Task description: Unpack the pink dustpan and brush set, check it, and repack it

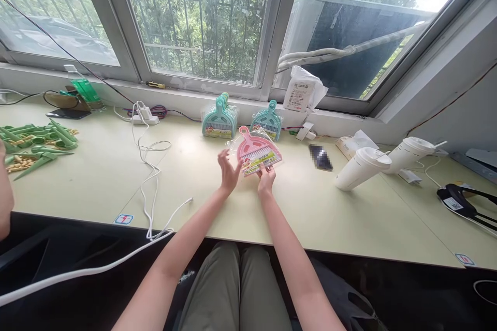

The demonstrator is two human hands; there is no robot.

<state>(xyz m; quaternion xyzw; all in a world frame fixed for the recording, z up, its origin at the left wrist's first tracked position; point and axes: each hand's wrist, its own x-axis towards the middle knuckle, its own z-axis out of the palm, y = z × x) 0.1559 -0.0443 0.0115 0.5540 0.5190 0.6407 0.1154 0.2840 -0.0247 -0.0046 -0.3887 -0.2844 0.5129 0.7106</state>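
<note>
A pink dustpan set (258,151) in a clear plastic wrapper, with a yellow-green label, is tilted above the middle of the table. My right hand (266,178) grips its lower edge from below. My left hand (229,169) is at the set's left side, fingers apart and the thumb close to the wrapper. Behind it, against the window ledge, a stack of wrapped green dustpan sets (219,119) stands upright. Another green group (266,121) stands to the right of that stack, partly hidden by the pink set.
White cables (149,181) run over the pale table (93,165). Green cone-shaped pieces (42,139) lie at the left, near another person's arm (5,196). Toward the right are a phone (321,157), two white cups (362,168) and a black device (462,200).
</note>
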